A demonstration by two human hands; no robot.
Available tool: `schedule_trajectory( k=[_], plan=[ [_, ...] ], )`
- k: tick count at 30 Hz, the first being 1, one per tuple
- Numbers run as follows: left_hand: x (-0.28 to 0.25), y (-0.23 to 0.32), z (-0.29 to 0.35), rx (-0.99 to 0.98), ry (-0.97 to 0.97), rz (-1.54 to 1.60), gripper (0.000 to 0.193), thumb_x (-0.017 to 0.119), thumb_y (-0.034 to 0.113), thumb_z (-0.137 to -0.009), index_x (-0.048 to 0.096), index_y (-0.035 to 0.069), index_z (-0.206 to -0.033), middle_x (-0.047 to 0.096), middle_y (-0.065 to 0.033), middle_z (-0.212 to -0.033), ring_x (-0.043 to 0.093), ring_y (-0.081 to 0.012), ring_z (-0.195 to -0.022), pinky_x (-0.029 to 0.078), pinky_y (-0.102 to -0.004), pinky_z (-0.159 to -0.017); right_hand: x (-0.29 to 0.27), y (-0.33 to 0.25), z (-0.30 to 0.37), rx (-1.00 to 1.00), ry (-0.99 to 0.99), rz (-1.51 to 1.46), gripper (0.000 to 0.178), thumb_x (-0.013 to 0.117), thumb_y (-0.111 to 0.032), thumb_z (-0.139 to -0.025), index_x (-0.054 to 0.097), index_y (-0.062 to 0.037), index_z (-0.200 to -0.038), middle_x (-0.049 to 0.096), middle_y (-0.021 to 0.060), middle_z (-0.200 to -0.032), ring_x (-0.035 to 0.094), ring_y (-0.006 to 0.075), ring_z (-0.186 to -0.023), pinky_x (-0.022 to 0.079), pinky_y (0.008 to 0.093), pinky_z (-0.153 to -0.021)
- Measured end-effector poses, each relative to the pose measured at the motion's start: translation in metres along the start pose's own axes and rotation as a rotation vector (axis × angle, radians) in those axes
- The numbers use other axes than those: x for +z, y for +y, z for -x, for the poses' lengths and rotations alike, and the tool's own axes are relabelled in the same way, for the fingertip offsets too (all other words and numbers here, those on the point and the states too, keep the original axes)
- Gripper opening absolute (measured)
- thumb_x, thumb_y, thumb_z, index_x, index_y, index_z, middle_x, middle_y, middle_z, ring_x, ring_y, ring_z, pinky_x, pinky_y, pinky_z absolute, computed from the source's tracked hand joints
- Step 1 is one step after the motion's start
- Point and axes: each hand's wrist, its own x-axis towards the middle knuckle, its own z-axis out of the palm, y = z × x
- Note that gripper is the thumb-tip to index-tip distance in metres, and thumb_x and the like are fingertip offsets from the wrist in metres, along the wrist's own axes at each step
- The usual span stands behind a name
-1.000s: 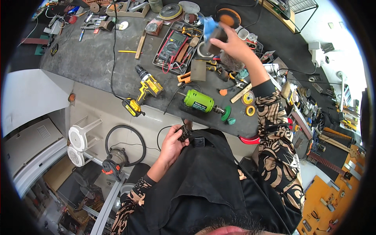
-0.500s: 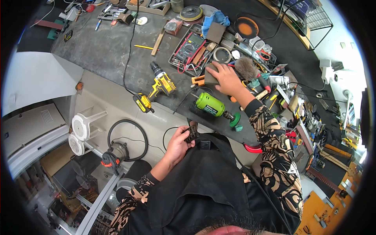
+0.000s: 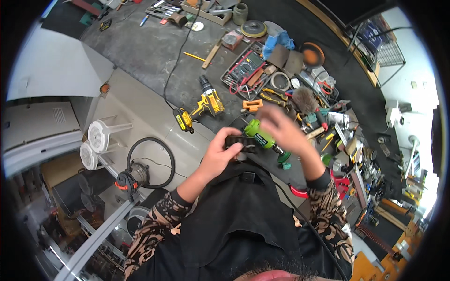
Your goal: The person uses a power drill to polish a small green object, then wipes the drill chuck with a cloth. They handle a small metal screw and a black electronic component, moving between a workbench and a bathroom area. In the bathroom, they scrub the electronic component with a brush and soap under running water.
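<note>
My left hand (image 3: 219,152) is closed around a small dark rectangular case (image 3: 240,144) with a slotted top, held just above my apron near the bench's front edge. Thin pale pieces seem to lie in it, too small to name. My right hand (image 3: 281,129) hangs over a green rotary power tool (image 3: 257,132), partly covering it. Motion smears its fingers, so whether it holds anything does not show. An orange block-shaped piece (image 3: 252,105) and yellow-handled pliers (image 3: 273,97) lie just beyond. Left of these rests a yellow and black cordless drill (image 3: 206,103).
A tray (image 3: 227,80) with a red multimeter (image 3: 248,65) stands farther back, near two brown squares (image 3: 293,63). Tools crowd the bench's right side. A black cable (image 3: 169,77) crosses the bench. On the floor at left are white stools (image 3: 101,133) and a vacuum cleaner (image 3: 136,175).
My right hand has left the brown square, which now lies farther back beside another, and come toward me. The pliers are uncovered. My left hand has risen and turned the dark case level.
</note>
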Motion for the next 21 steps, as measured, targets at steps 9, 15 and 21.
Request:
schedule_trajectory(
  k=[9,15,21],
  plan=[
    [-0.060,0.111,-0.137,0.257,-0.357,-0.261,0.044,0.078,0.021,-0.099,0.065,0.003,-0.138,0.070,-0.0056,-0.110,0.069,-0.0116,-0.087,0.058,-0.0311,-0.078,0.037,0.002,0.045,0.361,0.050,-0.752,0.040,0.056,-0.039,-0.116,0.063,0.0005,-0.118,0.078,0.0186,-0.100,0.073,0.0190,-0.068,0.058,0.0296,-0.060],
    [-0.187,0.035,-0.319,0.215,0.539,-1.279,0.057,0.081,0.032,-0.094,0.062,0.001,-0.138,0.075,-0.0214,-0.121,0.076,-0.0390,-0.108,0.060,-0.0486,-0.096,0.056,-0.020,0.036,0.366,0.076,-0.977,0.045,0.057,-0.036,-0.114,0.052,0.0028,-0.136,0.076,0.0238,-0.104,0.075,0.0258,-0.074,0.059,0.0329,-0.060],
    [-0.200,0.058,-0.367,0.047,0.440,-1.331,0.046,0.074,0.020,-0.092,0.062,0.001,-0.132,0.075,-0.0266,-0.125,0.073,-0.0444,-0.119,0.059,-0.0527,-0.103,0.099,-0.060,0.013,0.361,0.220,-0.993,0.049,0.050,-0.035,-0.115,0.046,0.0007,-0.149,0.075,0.0254,-0.110,0.076,0.0304,-0.078,0.061,0.0362,-0.065]
  ],
)
